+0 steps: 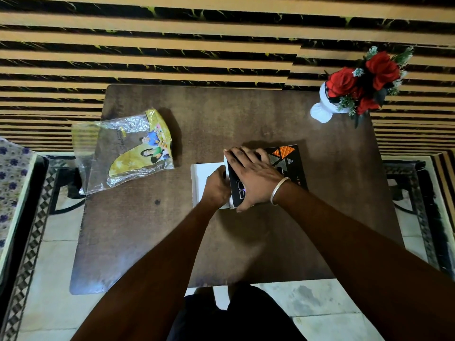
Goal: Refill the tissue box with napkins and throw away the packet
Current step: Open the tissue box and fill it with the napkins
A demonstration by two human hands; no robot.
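Observation:
A black tissue box (293, 166) with orange and grey triangles lies on the brown table (246, 114). My right hand (248, 175), with a silver bangle at the wrist, presses down on the box's left end. White napkins (203, 177) stick out of that end to the left. My left hand (218, 187) grips the napkins right at the box opening. The clear and yellow plastic packet (128, 148) lies crumpled at the table's left edge, apart from both hands, and looks empty.
A white vase of red roses (354, 87) stands at the table's far right corner. A striped brown and yellow carpet (172, 45) lies beyond the table. A floral cloth surface (12, 183) sits at the left. My dark-clothed knees (234, 313) show below the near edge.

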